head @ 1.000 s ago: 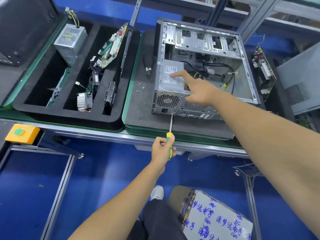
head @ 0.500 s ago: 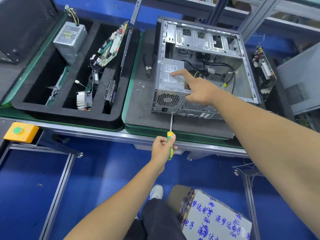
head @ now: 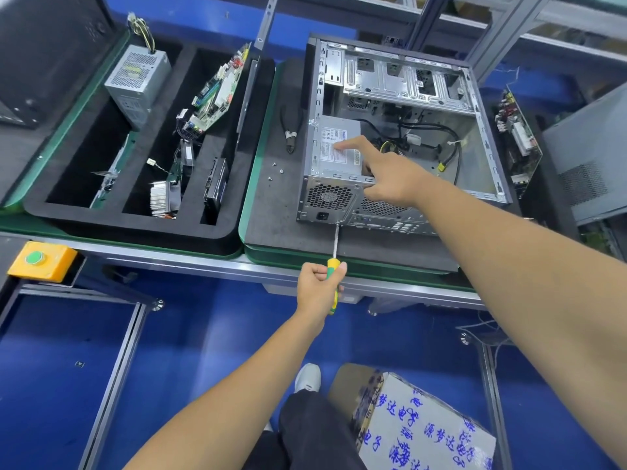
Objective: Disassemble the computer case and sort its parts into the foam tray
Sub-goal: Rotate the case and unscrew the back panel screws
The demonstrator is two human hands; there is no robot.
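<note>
The computer case lies open-side up on a dark mat on the desk, right of the foam tray. The right hand rests on the case's rear edge, its forefinger stretched out onto the label of the power supply still mounted in the case's near left corner, the other fingers curled under against the rear panel. The left hand is clenched round the yellow-green handle of a screwdriver, whose shaft runs up to the lower edge of the rear panel, below the fan grille. On the mat left of the case lie pliers and a few loose screws. In the tray stand another power supply, a circuit board, a heatsink and a drive.
</note>
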